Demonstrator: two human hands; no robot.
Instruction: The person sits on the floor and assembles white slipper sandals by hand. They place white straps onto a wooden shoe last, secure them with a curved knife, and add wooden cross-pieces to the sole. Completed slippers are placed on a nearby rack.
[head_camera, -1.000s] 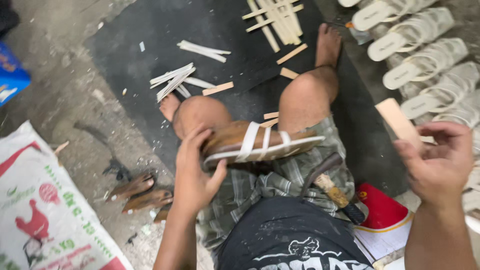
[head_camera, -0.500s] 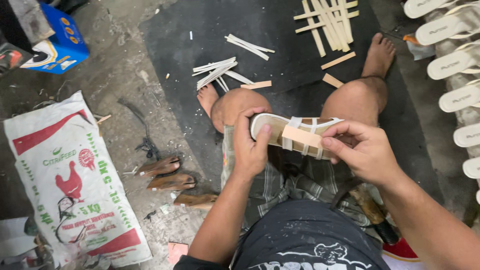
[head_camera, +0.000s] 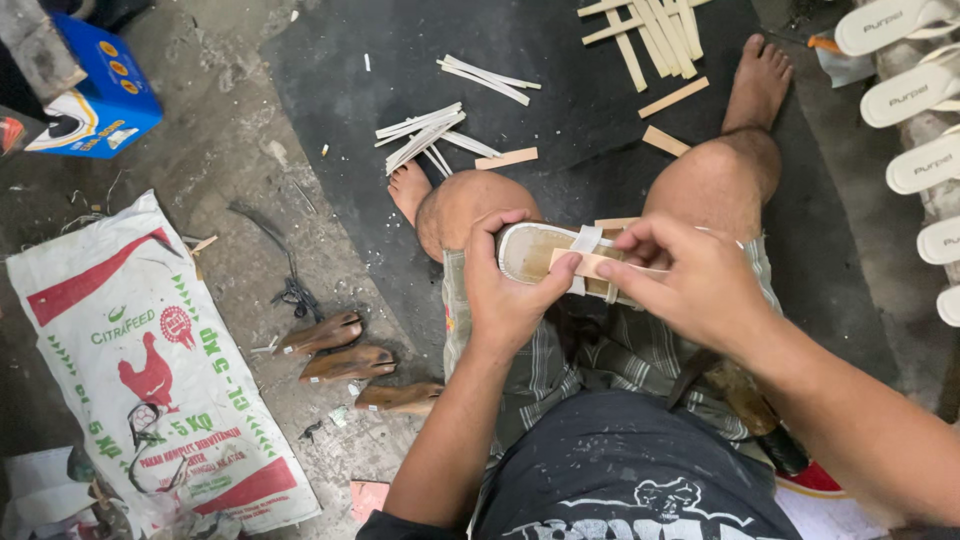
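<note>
While gripped, sandal (head_camera: 535, 252) between both hands.

Left hand (head_camera: 510, 290) grips sandal (head_camera: 535, 252) (white-strapped); right hand (head_camera: 690, 285) pinches tan strip (head_camera: 590, 264).

- Rough grey concrete floor (head_camera: 230, 150), dirty, scattered debris.
- Dark rubber mat (head_camera: 560, 130) over its middle.
- Printed feed sack (head_camera: 150, 370) lying flat, left side.

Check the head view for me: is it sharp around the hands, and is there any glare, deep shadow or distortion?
Head view: left hand and right hand on the sandal are sharp, no motion blur; light is soft and even, no glare; the mat reads dark; edges bow slightly, wide-angle.
</note>
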